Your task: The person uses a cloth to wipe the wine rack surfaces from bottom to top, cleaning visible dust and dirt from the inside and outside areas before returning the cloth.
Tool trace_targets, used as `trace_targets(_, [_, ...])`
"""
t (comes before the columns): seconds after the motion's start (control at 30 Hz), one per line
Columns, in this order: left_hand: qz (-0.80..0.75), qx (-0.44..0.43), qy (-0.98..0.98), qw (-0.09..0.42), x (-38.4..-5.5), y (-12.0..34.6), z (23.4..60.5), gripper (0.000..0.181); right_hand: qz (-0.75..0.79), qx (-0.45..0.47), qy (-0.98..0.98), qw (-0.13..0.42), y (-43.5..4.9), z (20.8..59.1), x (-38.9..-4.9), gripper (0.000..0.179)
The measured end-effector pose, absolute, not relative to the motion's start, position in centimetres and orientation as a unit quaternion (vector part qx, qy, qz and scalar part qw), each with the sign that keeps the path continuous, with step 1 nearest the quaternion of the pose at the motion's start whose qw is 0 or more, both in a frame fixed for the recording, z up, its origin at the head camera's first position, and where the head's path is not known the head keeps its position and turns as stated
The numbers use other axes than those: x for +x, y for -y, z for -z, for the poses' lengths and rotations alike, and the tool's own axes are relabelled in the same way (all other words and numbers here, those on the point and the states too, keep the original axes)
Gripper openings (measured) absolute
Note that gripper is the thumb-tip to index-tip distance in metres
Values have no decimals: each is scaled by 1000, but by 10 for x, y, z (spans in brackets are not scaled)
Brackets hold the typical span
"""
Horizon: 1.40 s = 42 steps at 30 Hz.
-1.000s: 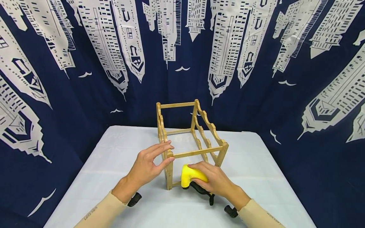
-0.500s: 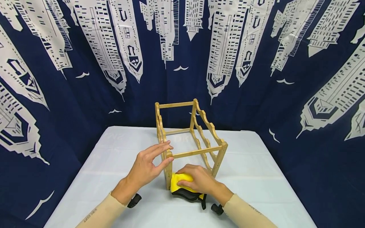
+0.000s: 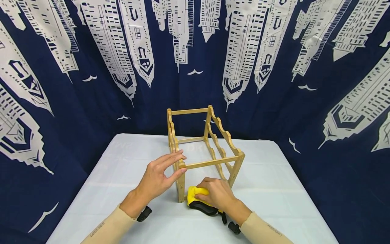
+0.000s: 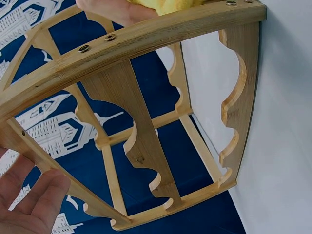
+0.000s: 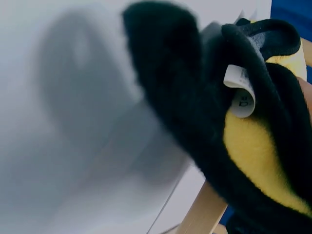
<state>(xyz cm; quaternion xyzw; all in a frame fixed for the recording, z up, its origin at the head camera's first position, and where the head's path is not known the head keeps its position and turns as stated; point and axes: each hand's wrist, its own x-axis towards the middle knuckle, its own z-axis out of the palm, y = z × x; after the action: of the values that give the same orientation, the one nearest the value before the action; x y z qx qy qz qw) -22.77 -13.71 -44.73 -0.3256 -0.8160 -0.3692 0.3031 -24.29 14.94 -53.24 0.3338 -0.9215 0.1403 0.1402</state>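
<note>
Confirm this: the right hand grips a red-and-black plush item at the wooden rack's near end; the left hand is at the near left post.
Wrong colour: in the head view the plush item is yellow and black. The right hand, the wooden rack and the left hand are as you say.

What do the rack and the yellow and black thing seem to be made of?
Rack: wood, possibly bamboo, with a smooth, pale finish; fine grain lines show up close, along with metallic-looking screw heads.

Yellow and black thing: soft plush fabric, probably synthetic, with a matte finish; the fuzzy edges and small white tag suggest this.
</note>
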Motion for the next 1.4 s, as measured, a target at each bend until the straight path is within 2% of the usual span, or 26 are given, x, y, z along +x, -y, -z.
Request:
trace_targets(0.2, [363,-323,818,308,-228,137,445,45,-112,286,936,171,-173,529,-239,33])
trace_targets(0.43, [362,-324,817,312,-227,136,443,44,-61,229,955,178,-197,527,-233,36])
trace_targets(0.67, [368,-331,811,313,-226,134,444,43,-21,220,954,204,-213,528,-225,37])
trace_targets(1.03, [364,-340,813,301,-226,136,444,48,-67,206,959,181,-210,528,-224,35])
trace_targets(1.4, [359,-328,825,288,-226,136,442,46,-91,277,940,175,-179,529,-229,31])
